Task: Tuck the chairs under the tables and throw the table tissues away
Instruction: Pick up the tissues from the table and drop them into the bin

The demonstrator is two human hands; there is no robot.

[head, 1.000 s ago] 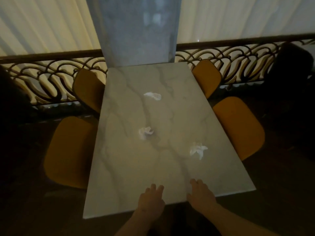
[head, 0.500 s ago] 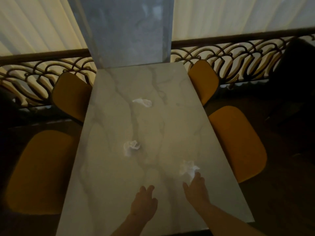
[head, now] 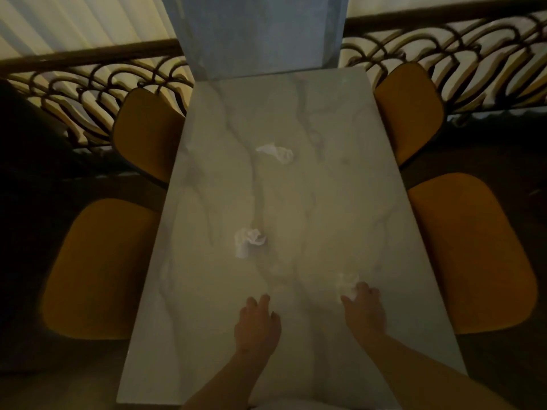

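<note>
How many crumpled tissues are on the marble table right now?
3. The far tissue lies mid-table, the middle tissue nearer, and the near tissue at the right hand's fingertips, partly hidden.

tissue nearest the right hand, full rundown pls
The nearest tissue is a small white crumpled wad, papery and loosely balled, blurred in the dim light. It lies on the marble-look table, toward its near right part, in front of the near right orange chair. The right hand reaches onto it, its fingers touching the wad's near edge. Whether they have closed on it cannot be told. It looks still on the tabletop, not lifted.
</note>
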